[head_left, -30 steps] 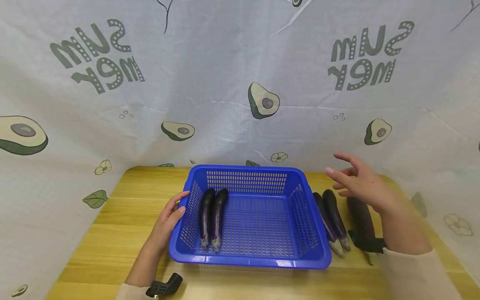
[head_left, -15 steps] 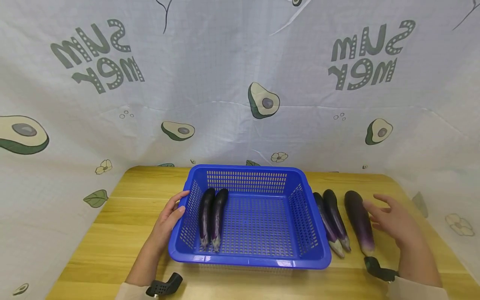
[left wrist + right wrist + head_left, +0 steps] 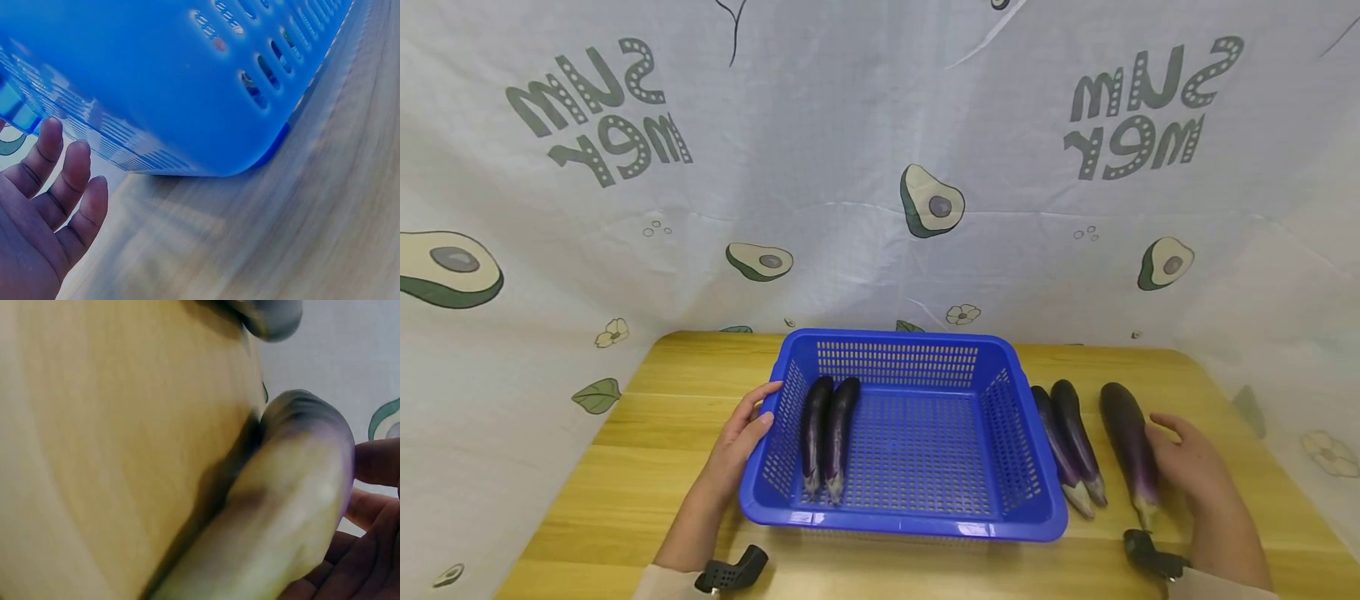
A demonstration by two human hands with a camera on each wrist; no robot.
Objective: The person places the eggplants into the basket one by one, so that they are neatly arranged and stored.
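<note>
A blue perforated basket [image 3: 902, 527] stands mid-table with two slim dark eggplants [image 3: 841, 437] lying side by side along its left wall. My left hand [image 3: 737, 433] rests on the left rim with thumb and a finger. In the left wrist view, its other fingers [image 3: 78, 165] are loosely bent, apart from the wall. Right of the basket lie two more slim eggplants [image 3: 1077, 442], then a thicker one [image 3: 1129, 446]. Against the thick eggplant's right side is my right hand [image 3: 1187, 467], its thumb touching the skin; the right wrist view shows fingers beside it, partly hidden.
The wooden table [image 3: 617, 492] extends left and right of the basket. A white cloth [image 3: 850, 167] printed with avocados hangs behind and along both sides. A black wrist mount [image 3: 1150, 557] sits close to the thick eggplant's stem end.
My right hand has come down from above the eggplants to the table and moved against the thick one's right side. My left hand has stayed on the rim. The view has shifted slightly.
</note>
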